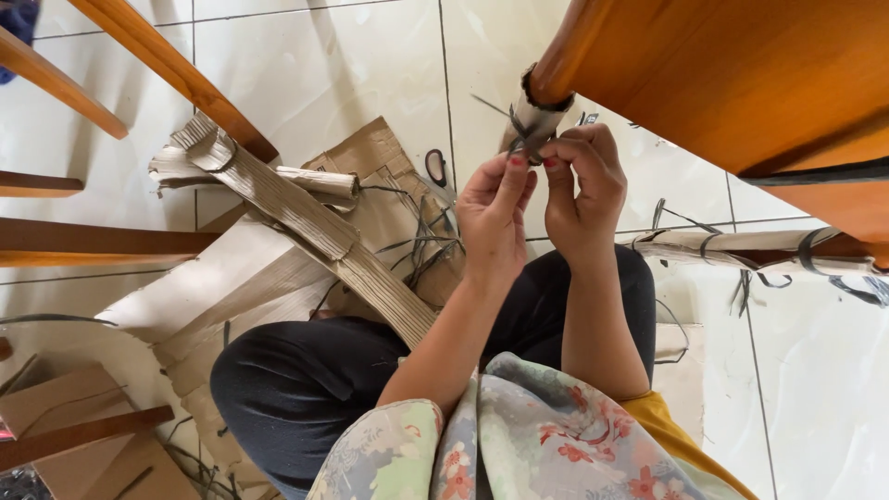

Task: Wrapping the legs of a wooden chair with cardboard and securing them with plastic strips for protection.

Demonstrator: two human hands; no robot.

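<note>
Dark strap (515,125) on the cardboard-wrapped wooden leg (537,116), upper centre, pinched by left hand (491,218) and right hand (579,190), apparently mid-knot; next move wants tension held; 1 pair of scissors (436,168) on white tile floor (352,65).

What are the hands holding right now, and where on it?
Both hands pinch a dark strap at its knot, on the cardboard wrap around a wooden furniture leg: left hand from the left, right hand from the right.
</note>
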